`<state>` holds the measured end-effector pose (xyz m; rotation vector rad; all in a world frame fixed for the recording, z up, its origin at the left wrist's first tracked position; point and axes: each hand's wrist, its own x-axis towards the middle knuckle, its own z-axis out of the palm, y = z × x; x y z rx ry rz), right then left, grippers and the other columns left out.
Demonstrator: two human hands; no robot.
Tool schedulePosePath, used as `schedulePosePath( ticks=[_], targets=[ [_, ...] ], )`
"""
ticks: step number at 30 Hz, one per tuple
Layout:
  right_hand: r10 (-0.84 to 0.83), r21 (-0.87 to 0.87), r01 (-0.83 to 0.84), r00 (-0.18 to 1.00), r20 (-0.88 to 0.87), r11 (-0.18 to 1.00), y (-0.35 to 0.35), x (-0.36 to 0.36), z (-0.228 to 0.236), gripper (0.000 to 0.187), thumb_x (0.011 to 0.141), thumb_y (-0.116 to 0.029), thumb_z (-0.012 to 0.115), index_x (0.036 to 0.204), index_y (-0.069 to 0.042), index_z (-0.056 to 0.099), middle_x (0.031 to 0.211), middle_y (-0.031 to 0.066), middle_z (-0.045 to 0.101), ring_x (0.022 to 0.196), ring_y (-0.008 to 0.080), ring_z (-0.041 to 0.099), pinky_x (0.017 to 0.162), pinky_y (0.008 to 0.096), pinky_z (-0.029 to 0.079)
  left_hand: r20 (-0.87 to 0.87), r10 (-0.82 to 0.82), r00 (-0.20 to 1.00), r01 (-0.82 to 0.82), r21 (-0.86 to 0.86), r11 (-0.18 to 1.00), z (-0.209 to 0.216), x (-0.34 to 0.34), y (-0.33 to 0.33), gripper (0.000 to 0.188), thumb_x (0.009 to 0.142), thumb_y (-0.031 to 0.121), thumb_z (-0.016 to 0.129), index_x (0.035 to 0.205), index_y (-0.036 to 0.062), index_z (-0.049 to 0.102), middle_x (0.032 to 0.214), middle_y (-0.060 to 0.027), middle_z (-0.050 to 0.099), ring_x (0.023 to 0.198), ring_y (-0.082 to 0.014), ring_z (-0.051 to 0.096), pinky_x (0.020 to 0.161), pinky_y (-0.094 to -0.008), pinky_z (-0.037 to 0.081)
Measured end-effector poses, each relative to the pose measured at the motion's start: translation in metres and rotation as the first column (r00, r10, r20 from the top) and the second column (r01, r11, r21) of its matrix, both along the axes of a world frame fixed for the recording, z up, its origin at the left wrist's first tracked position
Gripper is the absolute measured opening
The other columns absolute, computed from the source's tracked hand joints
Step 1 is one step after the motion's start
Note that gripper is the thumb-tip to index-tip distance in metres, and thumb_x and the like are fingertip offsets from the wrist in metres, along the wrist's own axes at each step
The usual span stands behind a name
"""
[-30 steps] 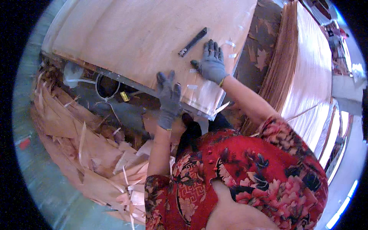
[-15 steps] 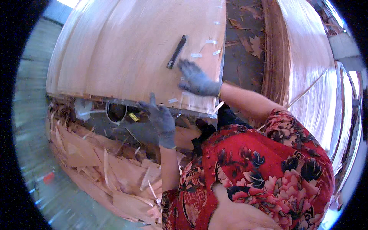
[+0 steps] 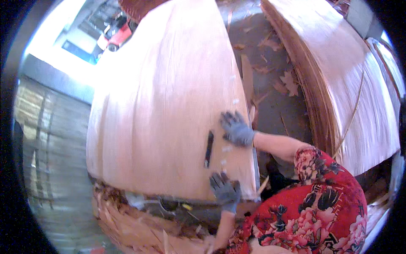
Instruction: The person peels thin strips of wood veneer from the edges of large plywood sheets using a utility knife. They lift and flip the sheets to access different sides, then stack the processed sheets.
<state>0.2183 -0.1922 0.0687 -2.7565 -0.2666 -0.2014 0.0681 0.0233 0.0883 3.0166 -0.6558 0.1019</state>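
A large pale wood veneer sheet (image 3: 169, 106) lies on top of a flat stack in front of me. My left hand (image 3: 225, 190), in a grey glove, rests at the sheet's near right corner with fingers spread. Farther up the right edge, my right hand (image 3: 238, 130), gloved alike, lies flat with its fingers apart. Just left of both hands is a black utility knife (image 3: 209, 149), touched by neither. Small white tape pieces (image 3: 235, 101) dot the sheet along its right edge, some beside my hands.
Another tall veneer stack (image 3: 334, 84) stands to the right, across a gap with torn veneer scraps (image 3: 289, 82) on the floor. Broken veneer pieces (image 3: 139, 224) are heaped along the near side. A red vehicle (image 3: 119, 36) is at the far left.
My left hand has come up from the near edge onto the sheet. My view has swung, now taking in more of the far end; the knife still lies on the sheet.
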Motion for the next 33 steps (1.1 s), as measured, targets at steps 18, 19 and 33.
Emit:
schedulePosePath(
  ticks=[18, 19, 33],
  targets=[
    [0.282, 0.426, -0.363, 0.928, 0.243, 0.829, 0.070, 0.000, 0.036, 0.026, 0.083, -0.017, 0.050, 0.107, -0.008, 0.055, 0.093, 0.0136, 0.058, 0.072, 0.0352, 0.058, 0.057, 0.0450, 0.045, 0.149, -0.063, 0.987, 0.083, -0.134, 0.987, -0.022, -0.003, 0.007, 0.067, 0.078, 0.040, 0.053, 0.124, -0.0073, 0.037, 0.129, -0.0329, 0.031, 0.123, -0.0494, 0.024, 0.103, -0.0550, 0.018],
    [0.191, 0.517, -0.306, 0.945, 0.265, 0.800, 0.067, -0.007, 0.040, 0.028, 0.084, -0.017, 0.049, 0.110, -0.008, 0.053, 0.095, 0.0139, 0.057, 0.072, 0.0369, 0.058, 0.058, 0.0458, 0.046, 0.136, -0.053, 0.989, 0.071, -0.132, 0.989, -0.022, -0.005, 0.006, 0.068, 0.078, 0.040, 0.053, 0.124, -0.0073, 0.037, 0.130, -0.0327, 0.031, 0.123, -0.0487, 0.024, 0.103, -0.0546, 0.018],
    [-0.680, 0.298, 0.900, 0.435, -0.590, 0.317, -0.092, -0.353, -0.099, 0.024, 0.079, -0.019, 0.050, 0.092, 0.000, 0.057, 0.086, 0.0226, 0.061, 0.082, 0.0354, 0.059, 0.069, 0.0408, 0.045, 0.178, -0.024, 0.984, 0.003, 0.122, 0.993, -0.023, 0.004, 0.021, 0.070, 0.086, 0.045, 0.039, 0.132, -0.0070, 0.027, 0.137, -0.0283, 0.025, 0.127, -0.0414, 0.023, 0.105, -0.0491, 0.016]
  ],
)
